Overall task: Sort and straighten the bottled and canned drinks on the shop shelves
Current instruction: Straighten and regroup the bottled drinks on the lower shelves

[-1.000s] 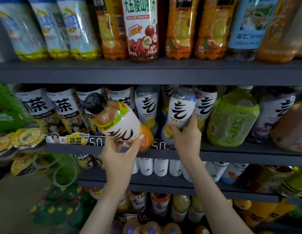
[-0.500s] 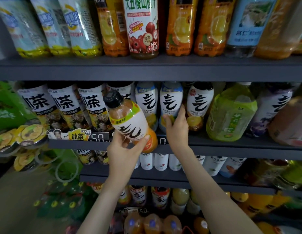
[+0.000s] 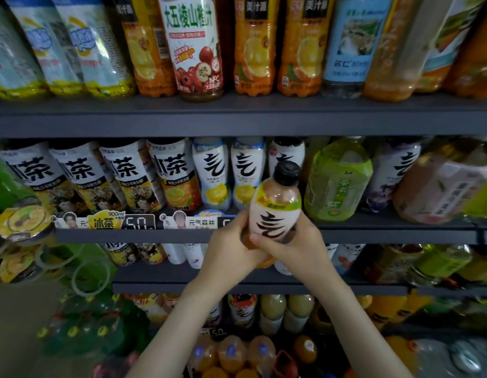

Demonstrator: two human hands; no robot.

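Note:
Both hands hold one orange drink bottle (image 3: 275,208) with a black cap, a green band and a white label, nearly upright in front of the middle shelf (image 3: 373,233). My left hand (image 3: 231,241) wraps its lower left side. My right hand (image 3: 299,244) grips its lower right side and base. Behind it stand two lemon bottles (image 3: 228,173) with pale blue tops and a black-capped white bottle (image 3: 287,151), partly hidden. To the right sits a green tea bottle (image 3: 337,178).
Four iced-tea bottles (image 3: 100,175) fill the middle shelf's left. The top shelf (image 3: 237,115) carries orange juice, a hawthorn juice bottle (image 3: 194,47) and pale blue bottles. Lower shelves hold more bottles. Green packs (image 3: 16,222) hang at the left.
My left hand brought the orange bottle rightward and stood it upright. My right hand left the lemon bottle on the shelf and took hold of the orange bottle.

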